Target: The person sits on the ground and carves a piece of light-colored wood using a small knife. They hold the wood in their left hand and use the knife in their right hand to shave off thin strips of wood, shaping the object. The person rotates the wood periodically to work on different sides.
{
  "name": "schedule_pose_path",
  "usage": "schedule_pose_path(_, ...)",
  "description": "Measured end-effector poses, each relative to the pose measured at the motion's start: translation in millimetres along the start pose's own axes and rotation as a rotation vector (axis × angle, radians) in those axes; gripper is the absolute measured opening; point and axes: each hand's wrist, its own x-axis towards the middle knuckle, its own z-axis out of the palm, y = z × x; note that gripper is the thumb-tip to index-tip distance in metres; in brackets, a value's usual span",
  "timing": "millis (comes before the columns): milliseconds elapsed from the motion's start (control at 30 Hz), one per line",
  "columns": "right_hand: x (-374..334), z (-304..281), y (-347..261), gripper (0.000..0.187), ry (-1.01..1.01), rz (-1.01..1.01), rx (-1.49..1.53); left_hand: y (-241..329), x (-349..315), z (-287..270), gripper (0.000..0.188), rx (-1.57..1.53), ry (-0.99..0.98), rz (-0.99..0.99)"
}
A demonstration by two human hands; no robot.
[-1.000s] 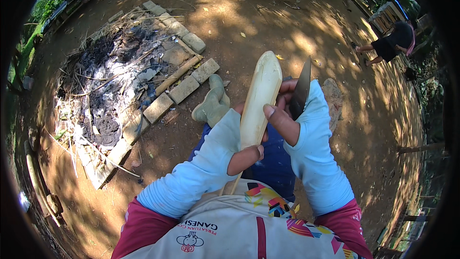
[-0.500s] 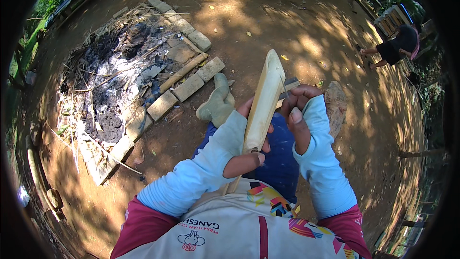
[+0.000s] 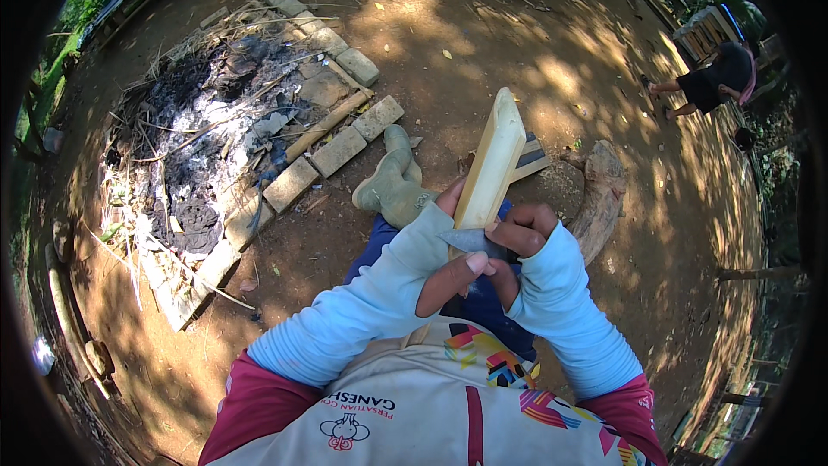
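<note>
A pale, peeled bamboo piece (image 3: pixel 492 168) with a slanted upper end stands tilted away from my chest. My left hand (image 3: pixel 446 280) grips it near its lower part, fingers behind it and thumb in front. In my right hand (image 3: pixel 523 240) is a knife (image 3: pixel 473 242), its short grey pointed blade lying across the bamboo and pointing left. My left thumb rests close under the blade, beside my right fingers. The knife's handle is mostly hidden in my right hand. Light blue sleeves cover both wrists and palms.
To the left lies an ash-filled fire pit (image 3: pixel 198 155) edged with bricks (image 3: pixel 338 154). My green boot (image 3: pixel 395 194) is beside it. A log (image 3: pixel 604 198) and a wooden piece with a dark stripe (image 3: pixel 530 160) lie ahead right. Farther right is another person (image 3: pixel 720 79).
My right hand has moved left and down to the bamboo, and the blade now lies across it. The bamboo's upper end has shifted slightly right.
</note>
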Motion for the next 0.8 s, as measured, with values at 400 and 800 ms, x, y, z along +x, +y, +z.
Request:
schedule_pose_path(400,6,-2,-5,0.032,0.160,0.011,-0.052,-11,3,26,0.062,0.060,0.222,0.139)
schedule_pose_path(800,8,-10,4,0.027,0.298,0.053,0.003,-17,-1,28,0.056,0.218,0.172,0.105)
